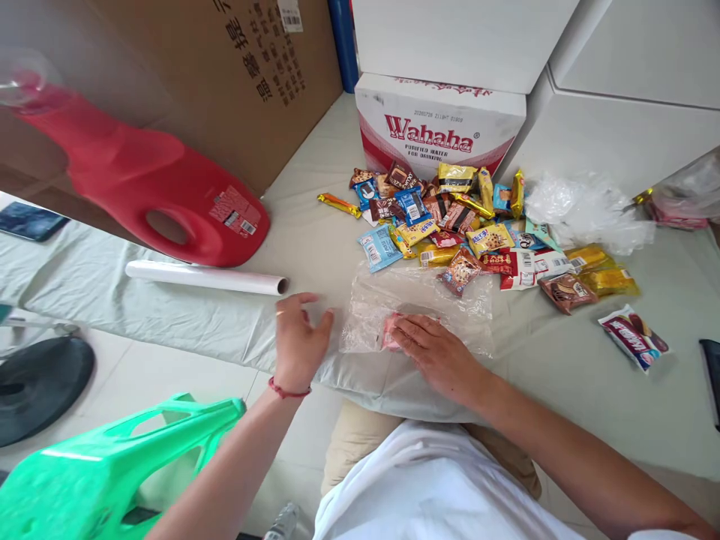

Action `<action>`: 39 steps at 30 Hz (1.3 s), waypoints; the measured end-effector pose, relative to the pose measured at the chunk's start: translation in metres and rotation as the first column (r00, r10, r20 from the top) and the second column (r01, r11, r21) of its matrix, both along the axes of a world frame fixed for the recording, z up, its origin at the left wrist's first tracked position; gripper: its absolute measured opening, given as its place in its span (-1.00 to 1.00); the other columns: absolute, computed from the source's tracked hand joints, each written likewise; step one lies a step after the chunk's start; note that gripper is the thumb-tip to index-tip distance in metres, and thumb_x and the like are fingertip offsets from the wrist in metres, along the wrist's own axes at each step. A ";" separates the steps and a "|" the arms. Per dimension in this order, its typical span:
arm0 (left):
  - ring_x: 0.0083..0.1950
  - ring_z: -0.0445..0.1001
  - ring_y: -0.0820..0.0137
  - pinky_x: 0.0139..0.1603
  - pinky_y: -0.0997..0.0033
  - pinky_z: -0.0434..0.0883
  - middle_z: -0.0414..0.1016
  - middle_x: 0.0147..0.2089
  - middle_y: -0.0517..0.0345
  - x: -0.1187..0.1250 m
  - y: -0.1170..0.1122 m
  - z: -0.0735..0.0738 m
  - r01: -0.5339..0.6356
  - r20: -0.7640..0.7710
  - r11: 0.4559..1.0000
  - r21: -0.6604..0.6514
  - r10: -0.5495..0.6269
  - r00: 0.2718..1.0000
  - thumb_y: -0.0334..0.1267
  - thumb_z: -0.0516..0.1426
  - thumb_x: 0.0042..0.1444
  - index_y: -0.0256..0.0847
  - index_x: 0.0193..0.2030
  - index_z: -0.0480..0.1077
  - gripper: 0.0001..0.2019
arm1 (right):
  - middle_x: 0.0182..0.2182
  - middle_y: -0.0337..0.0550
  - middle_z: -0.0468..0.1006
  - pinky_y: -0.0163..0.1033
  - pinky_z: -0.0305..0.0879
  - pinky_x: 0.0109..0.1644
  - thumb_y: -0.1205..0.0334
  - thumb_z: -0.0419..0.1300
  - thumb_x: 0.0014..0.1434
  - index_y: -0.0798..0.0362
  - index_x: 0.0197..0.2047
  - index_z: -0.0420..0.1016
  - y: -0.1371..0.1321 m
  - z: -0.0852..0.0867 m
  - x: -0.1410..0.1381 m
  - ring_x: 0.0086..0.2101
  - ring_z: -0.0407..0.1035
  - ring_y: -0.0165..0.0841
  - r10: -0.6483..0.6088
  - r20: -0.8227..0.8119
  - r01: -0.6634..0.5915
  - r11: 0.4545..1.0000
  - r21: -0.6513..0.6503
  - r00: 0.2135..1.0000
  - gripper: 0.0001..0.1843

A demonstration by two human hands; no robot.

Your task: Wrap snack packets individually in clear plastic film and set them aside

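My left hand (pixel 302 337) hovers near the table's front edge, thumb and fingers apart, with nothing in it. A red cord circles that wrist. Just right of it, a clear plastic bag (pixel 360 319) lies flat on the cloth. My right hand (pixel 442 356) rests on the bag, its fingers stretched flat over a small pink packet (pixel 388 334). Much of the packet is hidden under the fingers; whether it lies inside the bag or on top, I cannot tell. Beyond the bag is a heap of wrapped snacks (pixel 419 231), one brown cookie packet (pixel 461 271) touching the bag's far edge.
A white tube (pixel 205 277) and a red bottle (pixel 163 187) lie at left before a cardboard box (pixel 185 82). A Wahaba-style printed carton (pixel 442 124) stands behind the snacks. Crumpled clear plastic (pixel 590 206) and a single snack (pixel 634 337) are at right. A green stool (pixel 73 480) stands below left.
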State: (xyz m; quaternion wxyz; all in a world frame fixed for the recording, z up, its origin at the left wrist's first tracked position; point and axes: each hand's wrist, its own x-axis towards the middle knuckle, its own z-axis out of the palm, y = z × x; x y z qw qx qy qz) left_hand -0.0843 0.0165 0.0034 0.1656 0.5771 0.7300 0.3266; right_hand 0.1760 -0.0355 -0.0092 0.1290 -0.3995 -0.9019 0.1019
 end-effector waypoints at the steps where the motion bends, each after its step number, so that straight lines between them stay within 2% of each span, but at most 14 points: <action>1: -0.32 0.33 0.35 -0.23 0.28 0.35 0.41 -0.10 0.03 0.002 -0.011 0.005 -0.065 -0.032 0.989 0.136 0.070 0.997 -0.17 0.22 0.07 -0.20 -0.07 0.43 -0.71 | 0.32 0.02 0.38 0.01 0.21 0.44 0.46 0.10 0.35 0.12 0.37 0.30 -0.001 -0.001 0.001 0.32 0.21 -0.16 -0.003 -0.011 0.003 1.000 -0.001 1.000 -0.47; 4: -0.20 0.39 0.29 -0.16 0.28 0.34 0.49 -0.19 0.06 0.021 -0.051 0.023 0.071 -0.182 0.840 0.538 0.034 0.983 -0.42 0.21 0.11 -0.16 -0.19 0.42 -0.86 | 0.31 0.01 0.40 0.04 0.23 0.43 0.46 0.11 0.34 0.12 0.36 0.31 -0.003 0.000 0.000 0.30 0.23 -0.14 -0.020 -0.017 0.020 1.000 -0.011 1.000 -0.46; 6: -0.19 0.46 0.30 -0.13 0.28 0.35 0.56 -0.22 0.09 0.042 -0.074 0.030 0.437 -0.336 0.689 0.578 -0.287 0.897 -0.52 0.17 0.11 -0.13 -0.21 0.46 -0.80 | 0.30 0.03 0.41 0.05 0.21 0.44 0.45 0.12 0.35 0.14 0.37 0.31 -0.005 0.000 -0.002 0.30 0.24 -0.13 -0.028 -0.018 0.027 0.999 -0.020 0.999 -0.47; 8: -0.10 0.52 0.28 -0.08 0.24 0.34 0.65 -0.15 0.08 0.063 -0.084 0.029 0.630 -0.400 0.619 0.470 -0.487 0.777 -0.52 0.12 0.17 -0.14 -0.10 0.50 -0.75 | 0.31 0.04 0.41 0.03 0.19 0.46 0.43 0.12 0.35 0.15 0.38 0.30 -0.006 0.000 -0.004 0.31 0.23 -0.15 -0.036 -0.042 0.035 0.999 -0.024 0.998 -0.46; 15: 0.20 0.46 0.06 0.09 -0.01 0.24 0.63 0.14 0.04 0.063 -0.039 -0.017 0.388 -0.447 0.921 0.015 -0.341 0.827 -0.31 0.04 0.36 -0.17 0.08 0.53 -0.72 | 0.34 0.07 0.36 0.06 0.24 0.43 0.42 0.15 0.34 0.14 0.39 0.30 -0.003 0.008 -0.003 0.33 0.20 -0.14 -0.036 -0.059 0.033 0.998 -0.048 0.998 -0.44; 19: 0.36 0.33 0.00 0.19 -0.13 0.25 0.49 0.31 -0.05 0.035 -0.021 -0.026 0.220 -0.392 0.968 -0.120 -0.250 0.885 -0.21 0.02 0.38 -0.15 0.10 0.54 -0.69 | 0.31 0.07 0.39 0.06 0.24 0.42 0.40 0.19 0.32 0.13 0.35 0.34 -0.003 0.011 -0.005 0.31 0.21 -0.12 -0.062 -0.056 0.058 0.996 -0.067 0.997 -0.47; 21: 0.36 0.31 -0.06 0.20 -0.16 0.28 0.42 0.35 -0.16 0.023 -0.024 -0.021 0.130 -0.395 0.991 -0.020 -0.127 0.910 -0.19 0.08 0.33 -0.17 0.04 0.56 -0.72 | 0.32 0.05 0.38 0.06 0.23 0.43 0.39 0.21 0.32 0.12 0.33 0.35 -0.005 0.012 -0.005 0.31 0.21 -0.12 -0.074 -0.054 0.070 0.995 -0.073 0.996 -0.47; 23: 0.26 0.39 -0.06 0.20 -0.17 0.30 0.45 0.26 -0.24 0.017 -0.037 -0.010 0.071 -0.386 0.970 0.232 0.025 0.922 -0.25 0.16 0.26 -0.19 -0.03 0.56 -0.79 | 0.32 0.06 0.38 0.05 0.23 0.43 0.38 0.20 0.32 0.13 0.33 0.35 -0.006 0.010 -0.005 0.31 0.22 -0.12 -0.071 -0.039 0.069 0.996 -0.063 0.997 -0.48; 25: 0.07 0.49 0.07 0.15 -0.06 0.37 0.54 0.04 -0.16 0.019 -0.060 0.003 0.161 -0.339 0.858 0.488 0.017 0.941 -0.40 0.20 0.18 -0.19 -0.10 0.53 -0.83 | 0.32 0.09 0.39 0.06 0.24 0.42 0.36 0.17 0.34 0.16 0.34 0.35 -0.007 0.008 -0.005 0.31 0.22 -0.11 -0.062 -0.015 0.062 0.997 -0.038 0.998 -0.49; 27: -0.09 0.52 0.21 0.00 0.14 0.46 0.56 -0.15 -0.05 0.033 -0.087 0.013 0.410 -0.297 0.719 0.562 -0.288 0.910 -0.54 0.15 0.14 -0.19 -0.14 0.50 -0.78 | 0.32 0.12 0.39 0.08 0.24 0.42 0.36 0.16 0.34 0.18 0.35 0.34 -0.008 0.005 -0.006 0.32 0.22 -0.09 -0.059 0.007 0.059 0.998 -0.016 0.998 -0.48; 29: -0.11 0.53 0.22 -0.11 0.22 0.50 0.57 -0.15 -0.09 0.055 -0.110 0.014 0.633 -0.200 0.589 0.502 -0.633 0.748 -0.58 0.07 0.15 -0.24 -0.11 0.47 -0.74 | 0.33 0.14 0.38 0.08 0.22 0.43 0.37 0.16 0.33 0.18 0.36 0.33 -0.008 0.003 -0.006 0.33 0.20 -0.10 -0.063 0.018 0.063 0.998 -0.006 0.998 -0.46; 31: -0.07 0.54 0.21 -0.13 0.24 0.53 0.59 -0.12 -0.12 0.080 -0.125 0.006 0.742 -0.141 0.503 0.443 -0.778 0.612 -0.60 0.02 0.15 -0.27 -0.05 0.45 -0.68 | 0.34 0.14 0.36 0.07 0.19 0.45 0.38 0.15 0.33 0.17 0.39 0.30 -0.008 0.002 -0.006 0.35 0.19 -0.10 -0.058 0.030 0.059 0.998 -0.009 0.998 -0.43; 35: -0.05 0.52 0.28 -0.09 0.29 0.56 0.54 -0.12 -0.09 0.106 -0.130 -0.018 0.693 0.021 0.582 0.425 -0.772 0.635 -0.65 -0.03 0.16 -0.25 0.00 0.41 -0.62 | 0.35 0.16 0.33 0.07 0.17 0.46 0.37 0.13 0.36 0.21 0.46 0.19 -0.006 0.006 -0.004 0.37 0.14 -0.09 -0.030 0.057 0.033 0.998 -0.047 0.998 -0.37; 39: 0.22 0.45 0.20 0.16 0.14 0.51 0.43 0.15 -0.23 0.103 -0.123 -0.032 0.571 0.062 0.729 0.377 -0.635 0.770 -0.54 -0.04 0.29 -0.26 0.11 0.36 -0.67 | 0.34 0.15 0.34 0.09 0.22 0.44 0.41 0.11 0.35 0.19 0.43 0.23 -0.006 0.009 -0.003 0.38 0.14 -0.11 -0.044 0.004 0.044 0.996 -0.081 0.999 -0.40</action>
